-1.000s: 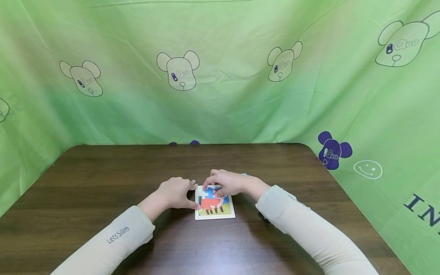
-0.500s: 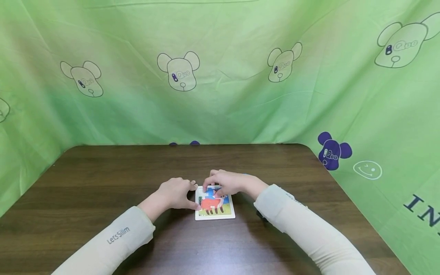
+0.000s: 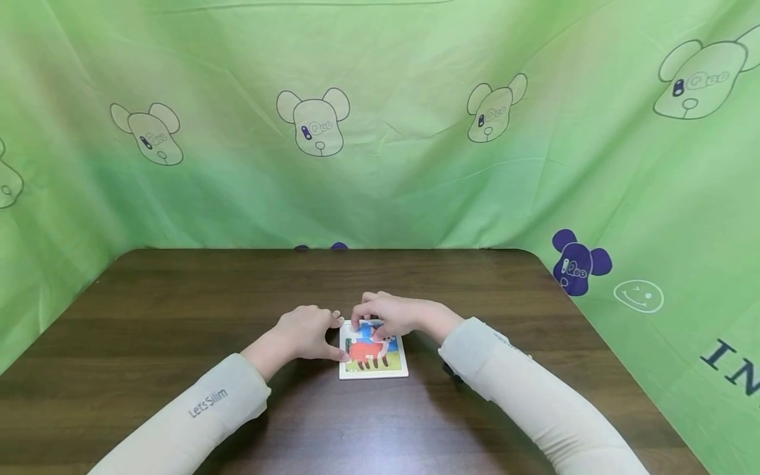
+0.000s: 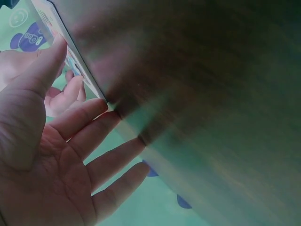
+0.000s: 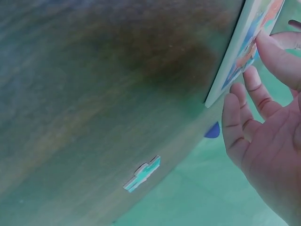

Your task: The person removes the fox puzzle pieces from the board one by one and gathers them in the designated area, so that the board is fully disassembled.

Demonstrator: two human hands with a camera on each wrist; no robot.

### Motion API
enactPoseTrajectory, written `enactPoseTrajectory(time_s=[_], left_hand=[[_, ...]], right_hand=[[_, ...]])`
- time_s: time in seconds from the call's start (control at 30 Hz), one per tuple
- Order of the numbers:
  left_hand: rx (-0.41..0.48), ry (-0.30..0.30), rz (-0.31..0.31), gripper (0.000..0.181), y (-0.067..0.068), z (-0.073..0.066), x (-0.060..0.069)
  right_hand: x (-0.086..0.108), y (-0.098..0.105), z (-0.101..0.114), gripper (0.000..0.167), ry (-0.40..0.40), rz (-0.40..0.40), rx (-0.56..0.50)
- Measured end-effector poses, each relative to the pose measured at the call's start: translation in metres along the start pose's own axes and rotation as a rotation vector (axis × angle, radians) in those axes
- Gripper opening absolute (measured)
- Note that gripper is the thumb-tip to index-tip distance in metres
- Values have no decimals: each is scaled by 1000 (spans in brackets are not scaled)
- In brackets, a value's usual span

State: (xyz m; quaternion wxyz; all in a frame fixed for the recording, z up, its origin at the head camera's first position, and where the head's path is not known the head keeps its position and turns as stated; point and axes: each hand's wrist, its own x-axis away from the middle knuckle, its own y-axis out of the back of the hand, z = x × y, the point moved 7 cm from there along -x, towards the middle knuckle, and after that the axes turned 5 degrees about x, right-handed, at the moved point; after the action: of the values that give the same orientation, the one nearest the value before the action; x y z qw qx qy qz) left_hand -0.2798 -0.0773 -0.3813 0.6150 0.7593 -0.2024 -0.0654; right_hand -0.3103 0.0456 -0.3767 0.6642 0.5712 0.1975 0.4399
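Loosely, my left hand (image 3: 305,332) is touching the puzzle (image 3: 366,352), likely steadying it; my right hand (image 3: 392,313) is fingering its top, pinching or pressing, I can't tell.

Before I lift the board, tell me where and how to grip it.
I'd pinch the board by its left and right edges, one hand from each side. It is thin and lies flat on the table, so its edges likely give the surest hold. The left hand is at its left edge; the near part of the right edge is bare.
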Motion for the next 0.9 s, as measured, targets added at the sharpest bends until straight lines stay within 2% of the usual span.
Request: enactPoseTrajectory(time_s=[0.2, 0.47, 0.9], left_hand=[[6, -1, 1, 74, 1, 0, 0], [10, -7, -4, 73, 3, -1, 0], [15, 4, 4, 73, -1, -1, 0]], right_hand=[[-1, 2, 2, 34, -10, 10, -18], [1, 1, 0, 31, -9, 1, -114], [4, -3, -6, 26, 0, -50, -217]])
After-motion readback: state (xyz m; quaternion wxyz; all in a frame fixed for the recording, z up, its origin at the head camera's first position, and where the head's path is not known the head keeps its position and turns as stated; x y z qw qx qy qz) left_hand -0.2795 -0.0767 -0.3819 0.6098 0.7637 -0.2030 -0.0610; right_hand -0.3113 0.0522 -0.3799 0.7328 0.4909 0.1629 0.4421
